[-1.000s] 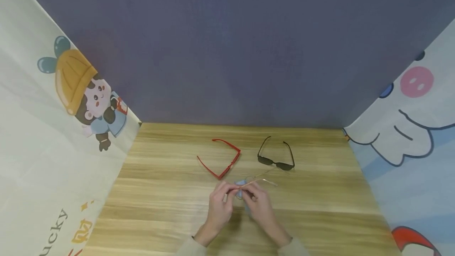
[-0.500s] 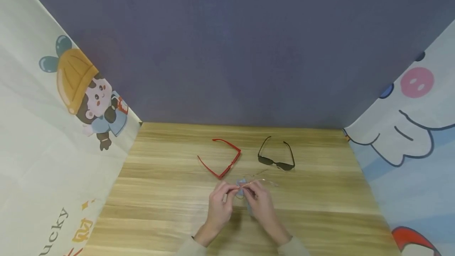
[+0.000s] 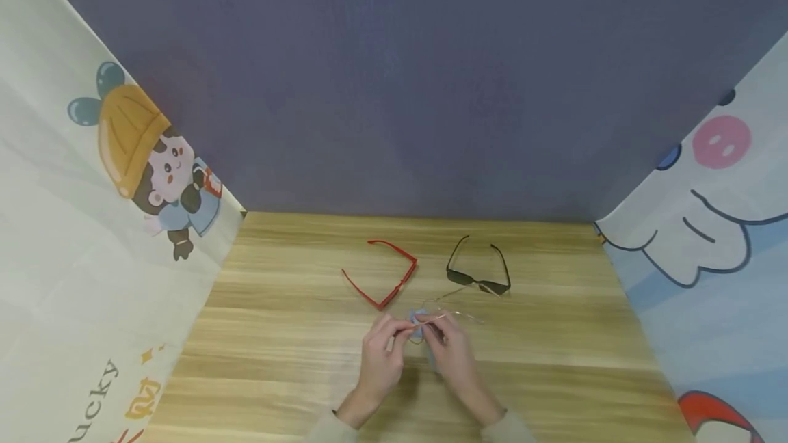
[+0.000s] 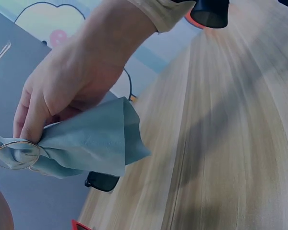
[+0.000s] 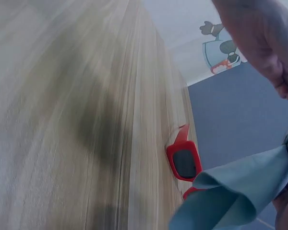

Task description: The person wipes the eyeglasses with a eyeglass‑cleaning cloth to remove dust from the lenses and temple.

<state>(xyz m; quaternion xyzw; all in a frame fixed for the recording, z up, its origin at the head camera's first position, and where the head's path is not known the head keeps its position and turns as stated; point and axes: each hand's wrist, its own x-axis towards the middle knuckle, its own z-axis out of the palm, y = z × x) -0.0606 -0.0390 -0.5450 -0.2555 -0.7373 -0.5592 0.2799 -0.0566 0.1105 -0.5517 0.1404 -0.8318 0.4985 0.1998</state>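
Thin wire-rimmed eyeglasses [image 3: 466, 315] are held up between both hands above the table, their temples pointing away to the right. My left hand [image 3: 383, 354] pinches the frame at one side. With thumb and fingers, my right hand [image 3: 454, 357] grips a light blue cloth [image 4: 91, 139] against a lens. Through the round rim [image 4: 39, 152] in the left wrist view, bunched cloth shows behind the lens. The cloth's loose end hangs below the right hand. Fingertips of the right hand are partly hidden by cloth in the right wrist view.
Red-framed sunglasses [image 3: 403, 281] lie with temples unfolded on the wooden table [image 3: 277, 333], beyond the left hand. Black sunglasses [image 3: 458, 278] lie to their right, also unfolded. A dark grey panel [image 3: 394, 87] rises at the back, with printed curtains [image 3: 49, 224] on both sides.
Both hands stay in nearly the same place. The eyeglasses' temples shift and tilt slightly, and the cloth moves a little at the lens. Both pairs of sunglasses are unmoved.
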